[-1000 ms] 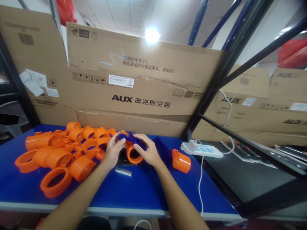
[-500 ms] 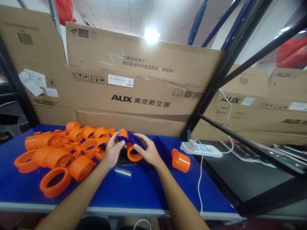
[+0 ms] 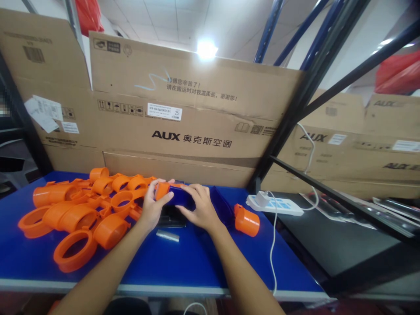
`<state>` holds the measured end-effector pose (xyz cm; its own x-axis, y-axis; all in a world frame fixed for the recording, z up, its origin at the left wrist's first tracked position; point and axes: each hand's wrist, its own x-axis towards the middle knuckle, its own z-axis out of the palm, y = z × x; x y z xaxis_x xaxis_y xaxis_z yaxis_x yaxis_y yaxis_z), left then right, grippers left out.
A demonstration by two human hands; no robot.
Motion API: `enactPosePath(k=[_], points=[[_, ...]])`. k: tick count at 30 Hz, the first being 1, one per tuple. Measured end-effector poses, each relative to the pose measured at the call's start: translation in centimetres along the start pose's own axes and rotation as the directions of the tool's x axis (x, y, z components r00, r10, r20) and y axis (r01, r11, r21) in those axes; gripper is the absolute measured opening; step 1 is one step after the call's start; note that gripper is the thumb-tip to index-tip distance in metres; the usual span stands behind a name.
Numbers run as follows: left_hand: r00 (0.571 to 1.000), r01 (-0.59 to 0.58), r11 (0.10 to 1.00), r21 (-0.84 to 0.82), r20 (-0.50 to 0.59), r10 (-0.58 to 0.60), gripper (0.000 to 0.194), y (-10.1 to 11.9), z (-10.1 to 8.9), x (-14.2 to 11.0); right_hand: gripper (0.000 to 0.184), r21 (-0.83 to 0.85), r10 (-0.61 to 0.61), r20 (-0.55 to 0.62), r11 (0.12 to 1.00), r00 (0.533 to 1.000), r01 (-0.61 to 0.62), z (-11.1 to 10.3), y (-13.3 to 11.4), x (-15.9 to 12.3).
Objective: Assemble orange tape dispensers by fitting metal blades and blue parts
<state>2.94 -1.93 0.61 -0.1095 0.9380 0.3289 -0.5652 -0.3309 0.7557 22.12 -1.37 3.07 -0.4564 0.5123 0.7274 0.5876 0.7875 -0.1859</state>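
Over the middle of the table, my left hand [image 3: 152, 206] is closed on an orange plastic ring part [image 3: 162, 190], its thumb lying along the near side. My right hand [image 3: 201, 209] pinches a dark blue piece [image 3: 180, 197] that lies against the orange part. Fingers hide where the two meet, so I cannot tell if they are joined. Beneath the hands are a black item [image 3: 172, 221] and a small silvery strip [image 3: 167, 236]. Another dark blue piece [image 3: 220, 205] lies just right of my right hand, beside a single orange ring part [image 3: 246, 221].
A pile of orange ring parts [image 3: 78, 217] covers the left of the blue table [image 3: 183, 267]. A white power strip [image 3: 285, 206] with a cable [image 3: 273, 249] lies at the right. Cardboard [image 3: 193, 118] stands behind, between dark metal posts [image 3: 295, 113].
The held orange and blue parts have been turned: the open ring that hung below them no longer shows, and a flat blue face points towards me. My right-hand fingers have shifted over the blue piece.
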Motion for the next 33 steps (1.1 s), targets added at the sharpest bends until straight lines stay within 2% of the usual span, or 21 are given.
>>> enactPosePath(k=[19, 22, 24, 26, 28, 30, 33], points=[[1.0, -0.008, 1.0, -0.027, -0.02, 0.008, 0.047, 0.1, -0.1, 0.2, 0.064, -0.03, -0.007, 0.002, 1.0, 1.0, 0.007, 0.0, -0.4, 0.1], [1.0, 0.012, 0.998, -0.056, -0.019, -0.013, 0.045, -0.1, -0.2, 0.4, 0.067, -0.014, 0.027, 0.009, 1.0, 1.0, -0.027, 0.0, -0.4, 0.1], [0.999, 0.04, 0.996, -0.074, 0.001, -0.04, 0.044, -0.1, -0.3, 0.6, 0.068, 0.106, 0.118, -0.002, 0.987, 0.993, -0.117, -0.1, -0.2, 0.2], [0.997, 0.078, 0.994, -0.082, 0.035, -0.076, 0.046, 0.0, -0.4, 0.6, 0.061, 0.332, 0.279, -0.003, 0.906, 0.96, -0.262, -0.1, 0.2, 0.2], [0.992, 0.117, 0.99, -0.075, 0.067, -0.112, 0.048, 0.1, -0.3, 0.5, 0.049, 0.513, 0.41, 0.043, 0.774, 0.911, -0.373, 0.0, 0.8, 0.3], [0.986, 0.15, 0.987, -0.054, 0.086, -0.145, 0.05, 0.0, -0.2, 0.2, 0.047, 0.583, 0.456, 0.114, 0.689, 0.883, -0.431, 0.1, 1.2, 0.3], [0.98, 0.184, 0.983, -0.006, 0.08, -0.183, 0.049, -0.4, 0.0, -0.2, 0.049, 0.628, 0.445, 0.221, 0.616, 0.868, -0.475, 0.5, 1.4, 0.2]])
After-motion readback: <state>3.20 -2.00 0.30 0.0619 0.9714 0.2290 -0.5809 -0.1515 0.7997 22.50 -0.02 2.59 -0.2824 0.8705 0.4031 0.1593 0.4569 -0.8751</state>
